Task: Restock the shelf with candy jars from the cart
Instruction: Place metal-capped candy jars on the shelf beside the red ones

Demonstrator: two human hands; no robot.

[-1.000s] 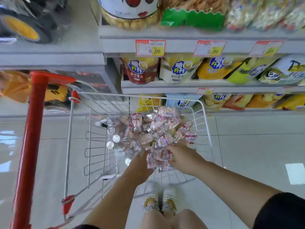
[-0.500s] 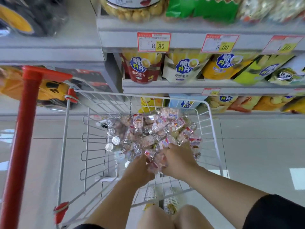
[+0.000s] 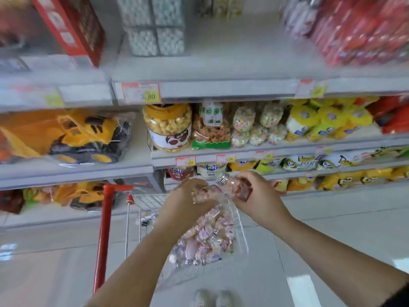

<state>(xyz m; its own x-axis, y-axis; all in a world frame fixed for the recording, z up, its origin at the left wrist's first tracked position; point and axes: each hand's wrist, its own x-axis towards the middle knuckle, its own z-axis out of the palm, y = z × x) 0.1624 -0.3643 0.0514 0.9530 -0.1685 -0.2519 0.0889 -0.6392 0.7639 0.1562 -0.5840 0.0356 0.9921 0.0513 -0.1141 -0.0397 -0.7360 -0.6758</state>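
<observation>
Each hand's grip clenches a candy jar, left (image 3: 188, 197) and right (image 3: 256, 193), above the cart (image 3: 132, 218).

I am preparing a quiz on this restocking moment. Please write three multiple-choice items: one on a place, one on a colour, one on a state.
1. Where is the popcorn jar?
A. on a shelf, left of the green-edged snack bag
B. in the cart
C. on the floor

2. What colour is the cart handle?
A. blue
B. red
C. green

3. What are the hands doing?
A. hanging empty
B. pushing the cart
C. holding candy jars

Answers: 1 A, it stands on the shelf beside that bag. 2 B, the bar is red. 3 C, the left hand and right hand each grip a candy jar above the cart.
</observation>
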